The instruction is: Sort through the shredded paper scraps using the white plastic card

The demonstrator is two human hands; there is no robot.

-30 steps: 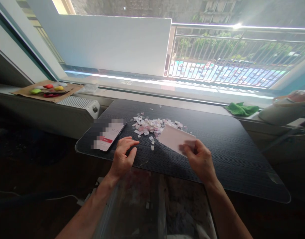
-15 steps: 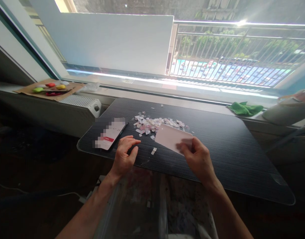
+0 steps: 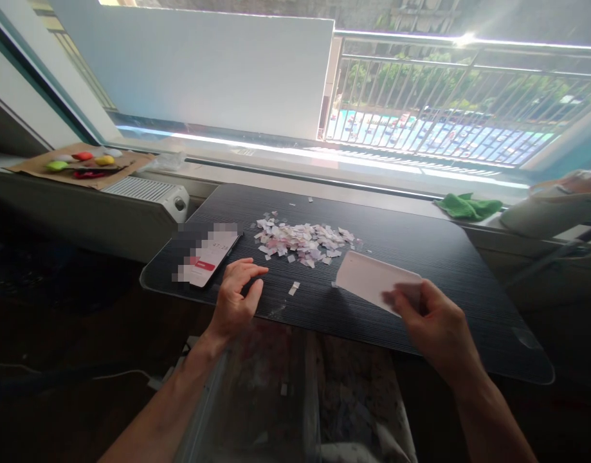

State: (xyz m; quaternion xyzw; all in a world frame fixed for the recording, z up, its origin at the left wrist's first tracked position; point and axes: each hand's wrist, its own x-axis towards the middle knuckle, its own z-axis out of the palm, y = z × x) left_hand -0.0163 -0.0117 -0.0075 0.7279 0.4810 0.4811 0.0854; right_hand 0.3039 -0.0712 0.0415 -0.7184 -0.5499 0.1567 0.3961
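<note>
My right hand (image 3: 435, 318) pinches the right end of a pale, thin, flat card (image 3: 375, 278) with rounded corners and a small hole near its far left corner. The card is tilted just above the dark table (image 3: 396, 238). To its left lies a loose heap of small white and pinkish paper scraps (image 3: 300, 241). My left hand (image 3: 240, 292) hovers over the table's front edge, thumb and fingers apart, holding nothing. Near its fingertips lies a single paper scrap (image 3: 294, 288). A phone (image 3: 213, 260), partly pixelated, rests just beyond the left hand.
Below the table's front edge is a clear plastic bin (image 3: 261, 399) with a few scraps inside. A green cloth (image 3: 469, 206) lies on the sill at right, beside a pale container (image 3: 555, 209). Cardboard (image 3: 116, 173) with colourful lumps sits at left, above a white radiator (image 3: 148, 198).
My right hand has carried the card to the right, off the heap's near edge, uncovering more scraps. My left hand has barely moved. The view has shifted slightly.
</note>
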